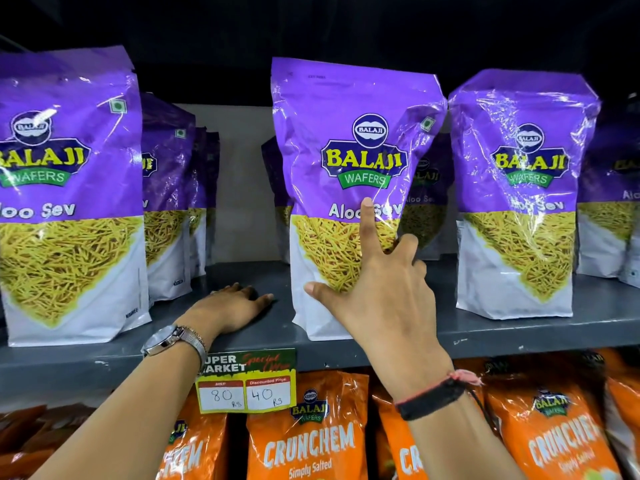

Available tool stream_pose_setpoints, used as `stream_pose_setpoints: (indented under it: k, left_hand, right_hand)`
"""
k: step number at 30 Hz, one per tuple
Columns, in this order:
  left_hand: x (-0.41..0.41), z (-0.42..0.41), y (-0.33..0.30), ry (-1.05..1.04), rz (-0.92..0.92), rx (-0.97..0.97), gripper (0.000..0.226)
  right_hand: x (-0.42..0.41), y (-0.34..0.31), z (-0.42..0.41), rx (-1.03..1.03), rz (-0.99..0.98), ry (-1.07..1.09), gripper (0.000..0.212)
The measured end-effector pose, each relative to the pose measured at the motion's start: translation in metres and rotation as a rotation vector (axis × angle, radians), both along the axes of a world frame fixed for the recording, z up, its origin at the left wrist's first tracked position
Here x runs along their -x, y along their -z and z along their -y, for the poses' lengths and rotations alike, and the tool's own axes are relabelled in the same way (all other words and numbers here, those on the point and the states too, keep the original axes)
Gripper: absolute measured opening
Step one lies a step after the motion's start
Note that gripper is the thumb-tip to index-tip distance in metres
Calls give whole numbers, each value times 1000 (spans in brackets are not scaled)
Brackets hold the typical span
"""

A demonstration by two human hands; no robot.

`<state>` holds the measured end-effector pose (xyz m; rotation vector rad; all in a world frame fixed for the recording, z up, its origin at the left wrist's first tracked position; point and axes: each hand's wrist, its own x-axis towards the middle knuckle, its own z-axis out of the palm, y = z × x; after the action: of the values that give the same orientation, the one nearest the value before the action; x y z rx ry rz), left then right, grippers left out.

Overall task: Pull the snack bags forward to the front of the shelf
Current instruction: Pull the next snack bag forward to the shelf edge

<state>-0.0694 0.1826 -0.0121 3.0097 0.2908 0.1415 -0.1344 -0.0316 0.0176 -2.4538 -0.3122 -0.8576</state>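
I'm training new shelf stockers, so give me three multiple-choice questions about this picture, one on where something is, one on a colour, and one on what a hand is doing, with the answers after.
1. Where does the left hand rest?
A. Flat on the grey shelf, in the gap left of the middle purple bag
B. On top of a purple bag
C. On the orange bags below

2. What colour are the Crunchem bags on the lower shelf?
A. Purple
B. Orange
C. Green

3. What is the right hand doing?
A. Hanging clear of the shelf
B. Gripping the price tag
C. Spread open against the front of the middle purple bag

Answers: 1 A, its palm lies on bare shelf between bags. 2 B, their fronts are orange with white lettering. 3 C, its forefinger points up over the words Aloo Sev and its thumb stretches left across the bag's lower front.
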Motion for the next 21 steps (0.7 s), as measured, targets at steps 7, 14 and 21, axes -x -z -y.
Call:
stream_pose_setpoints:
  k: [7,14,21]
  left_hand:
    - [-1,-1,0,0,-6,-1,62]
    - [0,0,0,12,-4,-17,63]
    - [-2,-2,1,12,-10,-10,62]
  right_hand:
    - [9,0,2,-17,27,-1,113]
    - [16,4,8,-43,127,-33,108]
    - [3,12,4,-53,144,-132,85]
